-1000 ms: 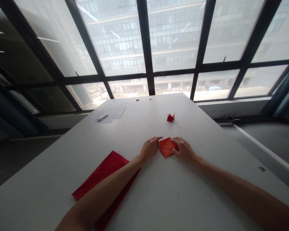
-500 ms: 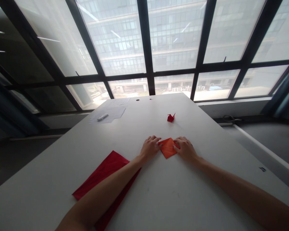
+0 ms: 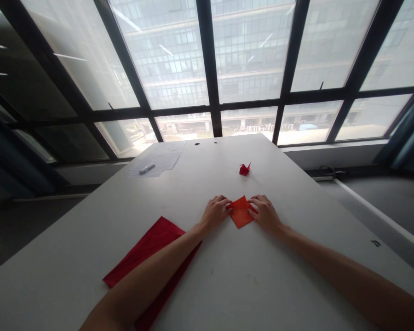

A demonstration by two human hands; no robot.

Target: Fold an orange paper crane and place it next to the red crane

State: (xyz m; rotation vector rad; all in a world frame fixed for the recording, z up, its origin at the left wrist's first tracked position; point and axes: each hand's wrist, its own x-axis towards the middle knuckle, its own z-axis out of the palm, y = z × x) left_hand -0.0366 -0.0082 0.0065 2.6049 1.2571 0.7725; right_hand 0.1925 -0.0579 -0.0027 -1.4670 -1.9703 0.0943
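Observation:
A small folded orange-red paper (image 3: 241, 212) lies on the white table (image 3: 227, 276) between my hands. My left hand (image 3: 215, 212) rests at its left edge, fingers curled and pinching that corner. On the other side my right hand (image 3: 265, 213) has its curled fingers on the paper's right edge. Farther back stands a small red origami crane (image 3: 244, 169), apart from both hands.
A stack of dark red paper sheets (image 3: 148, 253) lies under my left forearm. White sheets with a white marker (image 3: 146, 168) sit at the table's far left. Large windows stand behind the table's far edge. A small black mark (image 3: 376, 242) is at the right edge.
My left fingers have curled from stretched out onto the paper's left corner. The paper has shifted slightly and lies flatter between both hands.

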